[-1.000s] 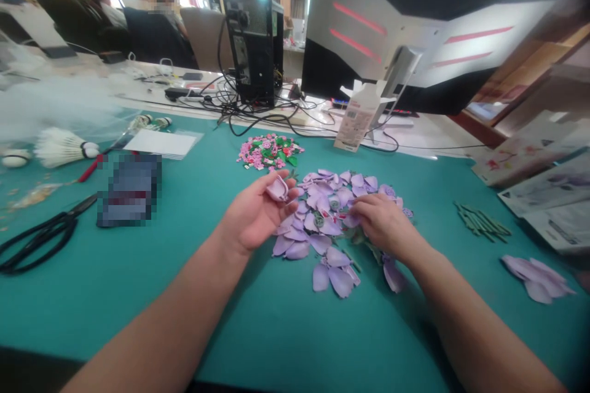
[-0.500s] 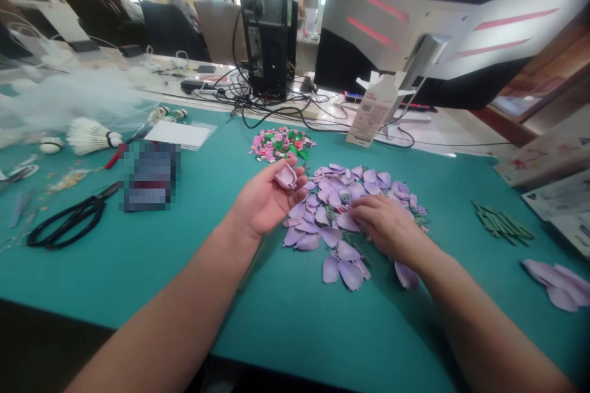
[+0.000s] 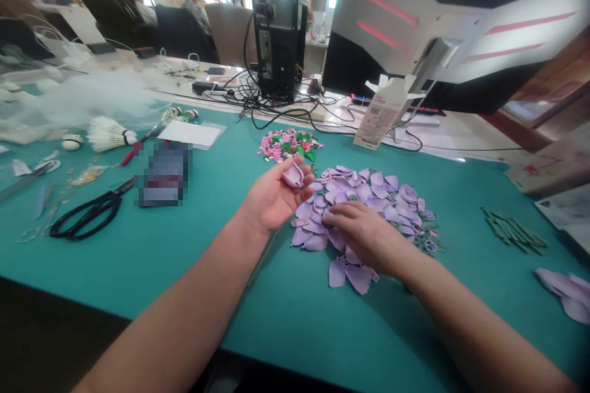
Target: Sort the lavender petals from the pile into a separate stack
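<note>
My left hand, palm up, holds a small cupped pale-purple plastic petal piece between thumb and curled fingers. Just right of it, a heap of pale-purple plastic petals covers the mat, with some green bits and round purple pieces among them. My right hand is palm down over the left-middle of this heap. Its bent fingers are close together and touch the petals; whatever is at the fingertips is hidden. Several loose petals lie just below the right hand.
A green mat covers the desk. Behind the heap are a pink-and-green pile and an open carton. Green sticks and larger petals lie right; black scissors, a blurred-out object and a shuttlecock left.
My right hand has moved left across the heap, toward my left hand. The left hand keeps the petal piece. The whole view has shifted slightly.
</note>
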{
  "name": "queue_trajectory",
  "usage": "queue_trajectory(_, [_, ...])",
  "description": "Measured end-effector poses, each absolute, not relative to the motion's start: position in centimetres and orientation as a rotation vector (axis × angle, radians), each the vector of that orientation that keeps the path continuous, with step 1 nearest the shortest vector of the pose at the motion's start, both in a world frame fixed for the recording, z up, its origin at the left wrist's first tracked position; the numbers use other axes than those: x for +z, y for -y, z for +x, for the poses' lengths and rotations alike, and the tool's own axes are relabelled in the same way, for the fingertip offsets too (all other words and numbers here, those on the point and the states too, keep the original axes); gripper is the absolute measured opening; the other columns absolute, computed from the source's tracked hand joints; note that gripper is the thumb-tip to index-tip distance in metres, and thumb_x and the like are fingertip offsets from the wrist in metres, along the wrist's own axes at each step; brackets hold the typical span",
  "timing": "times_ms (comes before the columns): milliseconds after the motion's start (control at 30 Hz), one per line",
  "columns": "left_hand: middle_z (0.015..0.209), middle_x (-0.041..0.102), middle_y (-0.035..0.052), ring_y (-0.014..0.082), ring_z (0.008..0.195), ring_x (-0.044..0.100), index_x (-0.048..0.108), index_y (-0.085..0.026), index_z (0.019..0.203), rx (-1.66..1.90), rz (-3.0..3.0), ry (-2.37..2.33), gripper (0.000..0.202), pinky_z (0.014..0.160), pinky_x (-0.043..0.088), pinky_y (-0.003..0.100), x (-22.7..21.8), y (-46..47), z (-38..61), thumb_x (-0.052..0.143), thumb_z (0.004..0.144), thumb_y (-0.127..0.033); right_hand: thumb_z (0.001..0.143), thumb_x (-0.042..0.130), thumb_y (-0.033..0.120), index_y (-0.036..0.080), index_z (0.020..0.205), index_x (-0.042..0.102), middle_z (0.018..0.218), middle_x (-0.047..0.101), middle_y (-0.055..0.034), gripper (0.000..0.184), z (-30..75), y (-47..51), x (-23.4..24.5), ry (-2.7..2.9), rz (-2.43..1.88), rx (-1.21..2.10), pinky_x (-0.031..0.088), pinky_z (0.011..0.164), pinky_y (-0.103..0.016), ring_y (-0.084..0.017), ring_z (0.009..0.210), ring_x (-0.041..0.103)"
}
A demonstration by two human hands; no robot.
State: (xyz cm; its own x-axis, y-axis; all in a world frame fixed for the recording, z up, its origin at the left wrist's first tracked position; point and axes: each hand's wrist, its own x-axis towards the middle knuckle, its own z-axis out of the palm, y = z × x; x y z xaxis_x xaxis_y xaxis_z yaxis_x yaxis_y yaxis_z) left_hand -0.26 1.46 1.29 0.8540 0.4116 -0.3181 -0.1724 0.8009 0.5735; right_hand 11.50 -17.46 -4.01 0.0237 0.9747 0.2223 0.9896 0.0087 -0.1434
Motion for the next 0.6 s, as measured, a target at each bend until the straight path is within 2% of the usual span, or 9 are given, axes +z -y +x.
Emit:
queue_trajectory(67, [0.076, 0.065, 0.0029, 0.0135, 0.062, 0.066, 0.061, -0.015, 0.091, 0.328, 0.557, -0.446, 0.014, 0.054, 0.054, 0.024, 1.2, -1.5, -0.3, 0.048, 0.097, -0.019, 0.091, 0.049, 0.008, 0.024, 0.133, 0.059, 0.135, 0.058, -0.0098, 0.046, 10.2, 16.5, -4.1, 2.126, -2.019, -0.031, 0.047, 0.099, -0.047, -0.028, 0.126, 0.05])
queue_trajectory(133, [0.077, 0.065, 0.0032, 0.0137, 0.063, 0.066, 0.06, -0.015, 0.092, 0.333, 0.556, -0.444, 0.014, 0.054, 0.054, 0.024, 1.1, -1.5, -0.3, 0.048, 0.097, -0.02, 0.091, 0.049, 0.008, 0.026, 0.134, 0.058, 0.138, 0.056, -0.0089, 0.047, 9.6, 16.2, -4.3, 2.176, -2.023, 0.007, 0.047, 0.1, -0.048, -0.029, 0.129, 0.047])
queue_trajectory(333, [0.077, 0.065, 0.0039, 0.0137, 0.063, 0.066, 0.059, -0.015, 0.091, 0.336, 0.543, -0.399, 0.014, 0.055, 0.055, 0.024, 1.1, -1.5, -0.5, 0.048, 0.097, -0.02, 0.091, 0.048, 0.007, 0.022, 0.117, 0.068, 0.132, 0.06, -0.0113, 0.036, 11.3, 18.0, -3.8, 2.109, -2.1, -0.029, 0.047, 0.098, -0.049, -0.029, 0.127, 0.049])
queue_trajectory(400, [0.077, 0.065, 0.0041, 0.0137, 0.063, 0.066, 0.059, -0.015, 0.091, 0.338, 0.541, -0.395, 0.014, 0.056, 0.055, 0.025, 1.1, -1.4, -0.5, 0.048, 0.097, -0.02, 0.092, 0.048, 0.008, 0.02, 0.111, 0.069, 0.125, 0.063, -0.012, 0.031, 12.0, 18.2, -3.4, 2.079, -2.095, -0.04, 0.047, 0.096, -0.047, -0.028, 0.121, 0.052])
queue_trajectory(500, [0.077, 0.065, 0.0041, 0.0137, 0.063, 0.066, 0.06, -0.014, 0.091, 0.342, 0.541, -0.394, 0.014, 0.055, 0.055, 0.025, 1.2, -1.4, -0.5, 0.048, 0.097, -0.02, 0.093, 0.049, 0.011, 0.018, 0.105, 0.071, 0.108, 0.067, -0.0115, 0.026, 12.4, 17.3, -3.0, 1.98, -2.131, -0.095, 0.049, 0.088, -0.04, -0.025, 0.102, 0.058])
queue_trajectory(600, [0.077, 0.065, 0.0045, 0.014, 0.063, 0.066, 0.06, -0.014, 0.092, 0.341, 0.543, -0.408, 0.015, 0.055, 0.055, 0.025, 1.1, -1.4, -0.5, 0.047, 0.097, -0.02, 0.092, 0.051, 0.013, 0.017, 0.096, 0.072, 0.092, 0.066, -0.01, 0.022, 12.4, 15.6, -3.1, 1.895, -2.233, -0.185, 0.046, 0.078, -0.036, -0.023, 0.086, 0.057])
